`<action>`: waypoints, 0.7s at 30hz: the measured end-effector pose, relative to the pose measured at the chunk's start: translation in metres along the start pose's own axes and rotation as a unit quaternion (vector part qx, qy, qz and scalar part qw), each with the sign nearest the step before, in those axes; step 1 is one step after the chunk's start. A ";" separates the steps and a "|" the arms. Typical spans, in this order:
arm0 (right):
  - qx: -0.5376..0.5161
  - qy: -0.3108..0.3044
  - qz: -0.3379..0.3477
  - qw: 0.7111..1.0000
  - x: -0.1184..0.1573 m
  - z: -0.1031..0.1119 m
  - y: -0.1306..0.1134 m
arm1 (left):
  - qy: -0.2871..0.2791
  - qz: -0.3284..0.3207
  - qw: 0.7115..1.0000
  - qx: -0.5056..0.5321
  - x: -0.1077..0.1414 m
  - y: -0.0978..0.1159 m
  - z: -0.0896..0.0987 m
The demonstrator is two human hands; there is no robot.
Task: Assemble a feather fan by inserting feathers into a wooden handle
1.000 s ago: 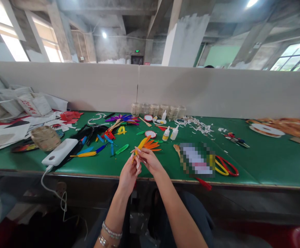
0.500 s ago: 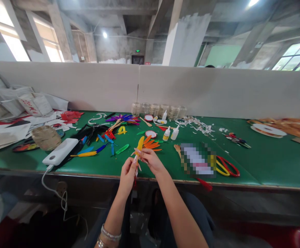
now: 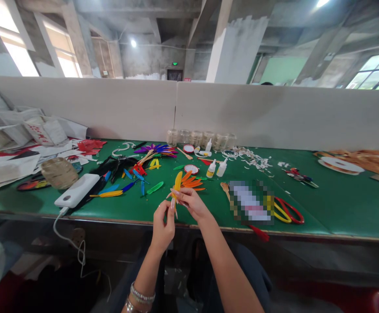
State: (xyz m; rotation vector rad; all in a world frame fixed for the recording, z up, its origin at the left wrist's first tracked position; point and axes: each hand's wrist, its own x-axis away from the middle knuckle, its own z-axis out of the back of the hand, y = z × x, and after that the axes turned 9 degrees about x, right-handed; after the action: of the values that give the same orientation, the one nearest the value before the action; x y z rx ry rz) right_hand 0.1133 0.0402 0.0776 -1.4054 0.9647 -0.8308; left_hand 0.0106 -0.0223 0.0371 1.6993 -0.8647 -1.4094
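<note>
The left hand (image 3: pixel 164 222) is pinching a yellow feather (image 3: pixel 178 180) low down, thumb to fingers; the right hand (image 3: pixel 193 204) is gripping it just above. Beyond, I'm seeing orange feathers (image 3: pixel 192 183) fanned on the green table (image 3: pixel 121 208) and, farther back, glass jars (image 3: pixel 196 138).

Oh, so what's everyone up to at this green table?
A person seated at the green table is working on a yellow feather with both hands. The right hand pinches it below its upper part, while the left hand grips near its lower end, and the tip points up. Orange feathers lie just beyond the hands, with a green feather to the left. Farther back stand two small bottles and a row of jars.
</note>
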 end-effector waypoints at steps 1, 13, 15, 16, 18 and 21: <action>-0.016 0.006 -0.003 1.000 0.000 -0.001 0.001 | 0.006 0.003 1.000 0.016 0.000 -0.001 0.000; -0.181 0.099 0.008 0.979 -0.007 0.011 0.006 | -0.007 0.082 0.983 0.164 0.010 0.005 -0.007; -0.186 0.103 0.011 0.977 -0.006 0.014 0.003 | -0.055 0.125 0.977 0.164 0.012 0.005 -0.006; -0.189 0.103 0.011 0.977 -0.006 0.014 0.002 | -0.085 0.142 0.974 0.155 0.012 0.005 -0.004; -0.193 0.102 0.010 0.976 -0.005 0.015 0.000 | -0.142 0.159 0.970 0.119 0.012 0.007 -0.002; -0.185 0.099 -0.001 0.978 -0.003 0.015 -0.002 | -0.197 0.149 0.968 0.051 0.010 0.014 0.002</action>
State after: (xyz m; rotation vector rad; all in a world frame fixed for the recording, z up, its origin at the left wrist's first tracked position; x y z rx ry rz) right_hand 0.1256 0.0488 0.0784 -1.6609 1.3231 -0.8330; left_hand 0.0097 -0.0379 0.0448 1.3061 -1.3714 -1.5345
